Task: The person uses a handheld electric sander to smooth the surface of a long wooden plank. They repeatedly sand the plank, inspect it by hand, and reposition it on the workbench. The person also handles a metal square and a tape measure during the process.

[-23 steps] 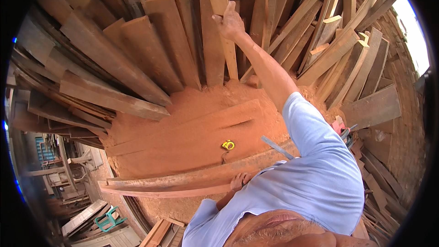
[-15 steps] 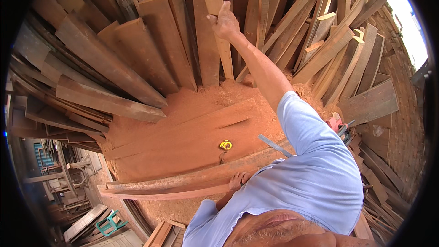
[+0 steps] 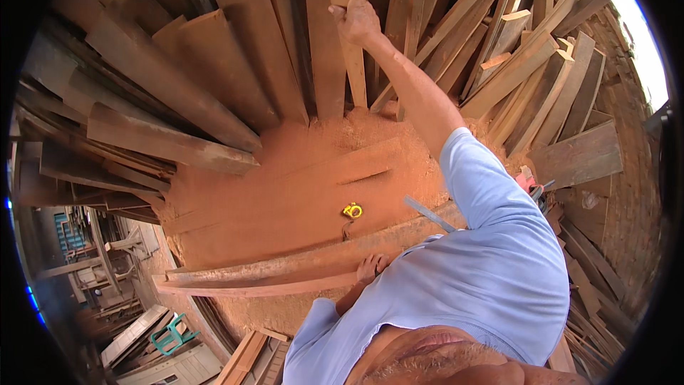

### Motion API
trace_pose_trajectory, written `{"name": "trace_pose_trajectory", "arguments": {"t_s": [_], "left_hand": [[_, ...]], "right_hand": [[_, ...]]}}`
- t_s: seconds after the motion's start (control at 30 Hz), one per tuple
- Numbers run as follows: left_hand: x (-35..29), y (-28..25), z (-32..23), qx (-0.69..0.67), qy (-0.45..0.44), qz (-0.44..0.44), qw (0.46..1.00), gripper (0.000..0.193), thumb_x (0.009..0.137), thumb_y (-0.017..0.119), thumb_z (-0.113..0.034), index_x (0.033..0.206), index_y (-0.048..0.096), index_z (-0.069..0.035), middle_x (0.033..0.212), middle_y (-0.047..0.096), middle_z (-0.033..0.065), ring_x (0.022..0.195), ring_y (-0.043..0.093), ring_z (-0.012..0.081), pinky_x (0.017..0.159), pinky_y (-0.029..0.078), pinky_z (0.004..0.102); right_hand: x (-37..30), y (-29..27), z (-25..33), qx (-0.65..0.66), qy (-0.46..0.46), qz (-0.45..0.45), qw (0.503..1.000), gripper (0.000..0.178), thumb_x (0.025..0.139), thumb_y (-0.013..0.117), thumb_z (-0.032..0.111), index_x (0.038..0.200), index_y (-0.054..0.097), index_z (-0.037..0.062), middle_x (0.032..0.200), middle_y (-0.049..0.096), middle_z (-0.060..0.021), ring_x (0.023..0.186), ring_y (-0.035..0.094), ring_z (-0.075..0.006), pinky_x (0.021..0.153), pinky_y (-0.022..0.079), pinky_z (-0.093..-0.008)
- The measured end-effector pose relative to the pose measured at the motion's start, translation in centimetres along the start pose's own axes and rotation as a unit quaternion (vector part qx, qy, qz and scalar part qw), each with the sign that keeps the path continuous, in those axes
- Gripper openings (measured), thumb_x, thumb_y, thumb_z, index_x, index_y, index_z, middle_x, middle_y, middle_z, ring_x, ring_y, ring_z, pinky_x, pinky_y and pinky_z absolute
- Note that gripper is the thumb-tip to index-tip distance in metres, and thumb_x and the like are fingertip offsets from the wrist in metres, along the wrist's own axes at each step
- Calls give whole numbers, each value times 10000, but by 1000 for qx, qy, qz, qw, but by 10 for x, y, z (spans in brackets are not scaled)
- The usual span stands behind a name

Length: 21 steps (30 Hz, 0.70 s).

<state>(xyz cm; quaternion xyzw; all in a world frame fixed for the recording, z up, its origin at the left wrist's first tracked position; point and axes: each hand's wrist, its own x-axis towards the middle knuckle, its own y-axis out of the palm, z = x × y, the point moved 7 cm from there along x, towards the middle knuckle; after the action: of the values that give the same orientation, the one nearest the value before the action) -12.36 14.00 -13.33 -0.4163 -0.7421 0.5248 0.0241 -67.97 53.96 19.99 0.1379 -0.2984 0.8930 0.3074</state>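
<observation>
My right arm reaches far forward, and my right hand (image 3: 358,23) is closed around a narrow, light-brown wooden plank (image 3: 354,71) standing upright among the leaning boards. Close to my body, the fingers of my left hand (image 3: 371,267) bend over the edge of a long reddish wooden board (image 3: 256,289); its thumb and palm are mostly hidden. A yellow tape measure (image 3: 352,211) lies on the sawdust-covered surface (image 3: 285,192) between my two hands. Near my right side, a flat grey metal strip (image 3: 429,214) sticks out beside my shirt.
Many boards (image 3: 214,64) lean in a fan around the far side. A second long beam (image 3: 285,265) runs alongside the reddish board. A green plastic chair (image 3: 171,335) and loose timber are at lower left. A red tool (image 3: 526,180) lies at right, near more stacked wood.
The whole view has tilted slightly, so the tape measure and the long boards appear higher. Both hands keep their places on the wood.
</observation>
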Motion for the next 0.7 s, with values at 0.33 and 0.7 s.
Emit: {"name": "trace_pose_trajectory", "arguments": {"t_s": [0.33,0.7], "left_hand": [[14,-29,-9,31,21,0,999,289,975,506,-333,1249,580,-273,1294,580,-30,1223,543,224,1027,450,433],[21,-34,-10,61,22,32,997,297,961,542,-317,1248,585,-258,1241,599,-15,1186,560,222,976,488,423]], "right_hand": [[32,-32,-78,-205,86,4,975,607,959,637,399,1254,396,-73,988,693,-318,988,680,-485,874,537,-544],[18,-12,-139,-239,83,188,949,588,994,568,347,1310,509,-146,1229,650,-328,1195,619,-460,985,510,-504]]}}
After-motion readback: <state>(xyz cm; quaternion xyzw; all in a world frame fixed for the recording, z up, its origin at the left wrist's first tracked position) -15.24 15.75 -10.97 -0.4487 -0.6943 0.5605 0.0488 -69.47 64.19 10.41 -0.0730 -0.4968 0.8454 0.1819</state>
